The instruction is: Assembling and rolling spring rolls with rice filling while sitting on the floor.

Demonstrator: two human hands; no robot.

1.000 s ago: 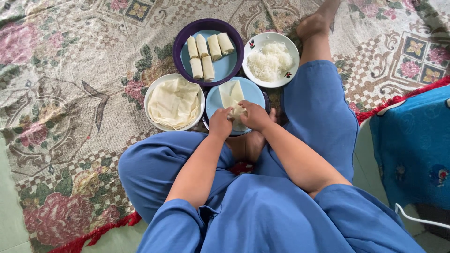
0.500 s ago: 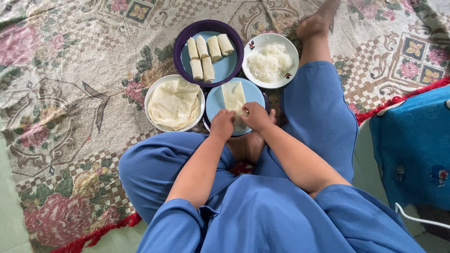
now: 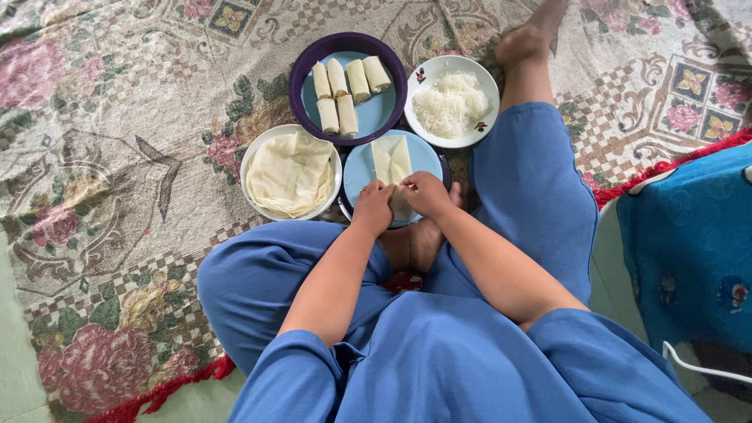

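Head view shows the left hand (image 3: 371,207) and right hand (image 3: 424,194) close together, both pinching the near end of a pale wrapper (image 3: 391,163) on a light blue plate (image 3: 429,157). Left of it sits a white bowl of wrappers (image 3: 291,173). Farther off are finished rolls (image 3: 345,86) and white noodles (image 3: 450,102).

wrapper (image 3: 391,160) on near plate (image 3: 424,157) | wrapper stack (image 3: 291,174) left | rolls (image 3: 345,84) behind | noodles (image 3: 451,102) behind-right

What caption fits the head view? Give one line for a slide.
Left hand and right hand fold a pale wrapper on a blue plate, beside finished rolls and noodles.
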